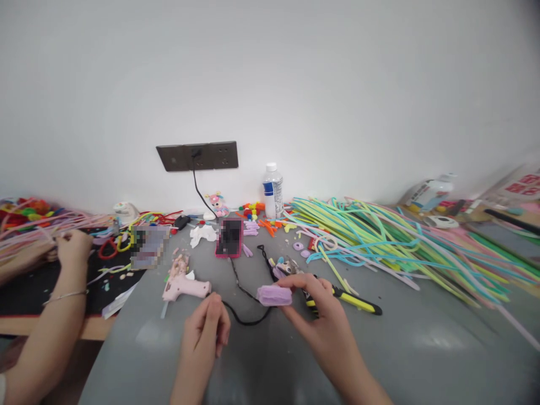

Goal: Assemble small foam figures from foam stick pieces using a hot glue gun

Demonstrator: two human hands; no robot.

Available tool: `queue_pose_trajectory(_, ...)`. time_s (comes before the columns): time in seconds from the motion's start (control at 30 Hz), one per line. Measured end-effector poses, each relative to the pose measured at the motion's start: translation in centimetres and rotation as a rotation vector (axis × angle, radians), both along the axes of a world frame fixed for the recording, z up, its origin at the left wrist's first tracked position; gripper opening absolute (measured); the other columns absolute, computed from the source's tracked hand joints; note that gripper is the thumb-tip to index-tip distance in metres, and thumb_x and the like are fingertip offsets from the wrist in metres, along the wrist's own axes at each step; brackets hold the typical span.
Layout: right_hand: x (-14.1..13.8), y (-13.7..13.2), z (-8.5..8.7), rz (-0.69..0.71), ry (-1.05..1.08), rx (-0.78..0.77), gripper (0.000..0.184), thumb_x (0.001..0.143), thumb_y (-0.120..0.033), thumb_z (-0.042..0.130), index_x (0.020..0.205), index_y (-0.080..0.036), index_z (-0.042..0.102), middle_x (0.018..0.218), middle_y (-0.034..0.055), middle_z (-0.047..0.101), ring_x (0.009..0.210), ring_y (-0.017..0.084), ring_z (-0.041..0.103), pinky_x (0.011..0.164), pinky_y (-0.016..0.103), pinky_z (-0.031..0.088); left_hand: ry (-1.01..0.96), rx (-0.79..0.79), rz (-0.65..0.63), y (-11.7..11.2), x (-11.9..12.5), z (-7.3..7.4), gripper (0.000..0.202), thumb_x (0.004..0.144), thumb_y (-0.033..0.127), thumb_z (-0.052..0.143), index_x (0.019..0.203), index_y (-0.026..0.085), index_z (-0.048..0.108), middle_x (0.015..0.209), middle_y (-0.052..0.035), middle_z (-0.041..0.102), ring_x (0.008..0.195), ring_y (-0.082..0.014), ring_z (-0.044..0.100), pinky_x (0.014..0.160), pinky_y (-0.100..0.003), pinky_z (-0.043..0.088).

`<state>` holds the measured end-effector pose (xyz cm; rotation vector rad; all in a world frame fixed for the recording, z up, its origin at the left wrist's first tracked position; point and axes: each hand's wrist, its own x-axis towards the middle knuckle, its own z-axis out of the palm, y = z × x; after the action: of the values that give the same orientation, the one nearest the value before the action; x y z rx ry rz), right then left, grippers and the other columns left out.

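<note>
In my right hand (314, 301), pinched between thumb and fingers, is a short lilac pipe-cleaner bundle (274, 295), held level above the grey table. My left hand (207, 323) is closed, its fingers pressed together; whatever it holds, if anything, is hidden. Just beyond the left hand lies a pink hot glue gun (185, 286), with a black cable running behind that hand. Pliers with yellow-and-black handles (358, 301) lie behind my right hand, partly covered by it.
A phone (229, 237) lies mid-table, before a water bottle (273, 194). Long coloured pipe cleaners (379, 242) spread across the right. Small lilac pieces (251, 228) sit near the phone. At left, a co-worker's hands (73, 247) work over a black mat. A power cord hangs from the wall socket (197, 156).
</note>
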<state>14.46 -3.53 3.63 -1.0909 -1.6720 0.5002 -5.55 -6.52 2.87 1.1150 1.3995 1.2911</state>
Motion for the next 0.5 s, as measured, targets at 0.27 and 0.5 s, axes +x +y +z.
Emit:
queue_pose_trajectory(0.27, -0.1, -0.1, 0.1, 0.038, -0.015, 0.061, 0.03, 0.082, -0.003, 0.061, 0.099, -0.028, 0.061, 0.094, -0.0053, 0.071, 0.09, 0.017, 0.065, 0.083, 0.032, 0.033, -0.103, -0.11, -0.061, 0.5, -0.4, -0.3, 0.045, 0.07, 0.06, 0.08, 0.081, 0.017, 0.075, 0.076, -0.0072, 0.079, 0.054, -0.0167, 0.071, 0.056, -0.026, 0.058)
queue_pose_trajectory(0.5, -0.1, -0.1, 0.2, 0.047, -0.005, 0.079, 0.028, 0.083, -0.003, 0.06, 0.097, -0.028, 0.057, 0.09, -0.0051, 0.068, 0.088, 0.017, 0.064, 0.082, 0.031, 0.034, -0.076, -0.157, -0.028, -0.2, 0.2, 0.6, 0.043, 0.077, 0.059, 0.073, 0.086, 0.017, 0.074, 0.089, -0.0115, 0.082, 0.064, -0.0217, 0.076, 0.063, -0.03, 0.06)
